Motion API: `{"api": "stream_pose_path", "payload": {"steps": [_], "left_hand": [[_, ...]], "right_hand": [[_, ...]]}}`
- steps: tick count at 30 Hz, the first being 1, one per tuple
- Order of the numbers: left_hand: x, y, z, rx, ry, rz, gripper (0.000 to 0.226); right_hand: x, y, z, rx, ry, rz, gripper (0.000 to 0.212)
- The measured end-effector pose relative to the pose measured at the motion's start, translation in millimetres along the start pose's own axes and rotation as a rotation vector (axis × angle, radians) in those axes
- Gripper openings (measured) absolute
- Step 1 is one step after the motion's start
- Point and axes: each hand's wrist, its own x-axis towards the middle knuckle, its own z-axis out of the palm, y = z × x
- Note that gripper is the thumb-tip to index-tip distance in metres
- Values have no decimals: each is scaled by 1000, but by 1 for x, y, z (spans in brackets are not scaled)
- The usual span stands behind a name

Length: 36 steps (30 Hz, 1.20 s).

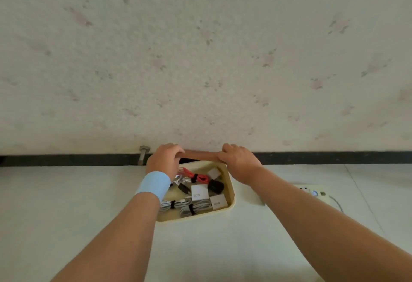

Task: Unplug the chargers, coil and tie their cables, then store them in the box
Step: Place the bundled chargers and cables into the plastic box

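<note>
A cream box [230, 189] sits on the pale floor by the wall. Inside lie white charger bricks [199, 193], black chargers [215, 186], grey coiled cables [189, 207] tied with black straps and a red coiled cable [199, 178]. Above the box's far side hangs a brown wooden lid [199, 155], seen edge-on. My left hand [163, 159], with a light blue wristband, grips the lid's left end. My right hand [239, 161] grips its right end.
A cream power strip [312, 192] with a blue-lit switch lies on the floor right of the box, its cable trailing right. A metal bolt [142, 154] sticks out at the black baseboard left of my hands. Flowered wallpaper fills the upper view.
</note>
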Motion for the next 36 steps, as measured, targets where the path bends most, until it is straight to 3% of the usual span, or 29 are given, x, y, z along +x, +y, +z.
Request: {"api": "stream_pose_path", "payload": {"steps": [6, 9, 14, 18, 22, 25, 27, 30, 36], "left_hand": [[-29, -46, 9, 147, -198, -19, 64], [-42, -61, 18, 206, -342, -77, 65], [-65, -84, 43, 296, -410, -92, 62], [-78, -93, 59, 288, -646, -176, 64], [-88, -96, 76, 70, -506, -366, 57], [-88, -95, 83, -38, -478, -523, 59], [-89, -94, 86, -78, -456, -558, 58], [-93, -93, 91, -127, -396, -602, 55], [-93, -98, 100, -262, -246, -695, 49]], "right_hand": [[11, -38, 33, -4, -55, -127, 59], [12, -52, 56, 5, -133, -174, 66], [6, -61, 83, 81, -321, -185, 66], [-3, -61, 94, 152, -447, -72, 60], [-1, -57, 100, 97, -342, 117, 52], [0, -50, 111, 158, -377, 391, 77], [-4, -47, 120, 312, -401, 523, 80], [-16, -50, 132, 391, -366, 533, 69], [-28, -45, 138, 397, -239, 463, 65]]}}
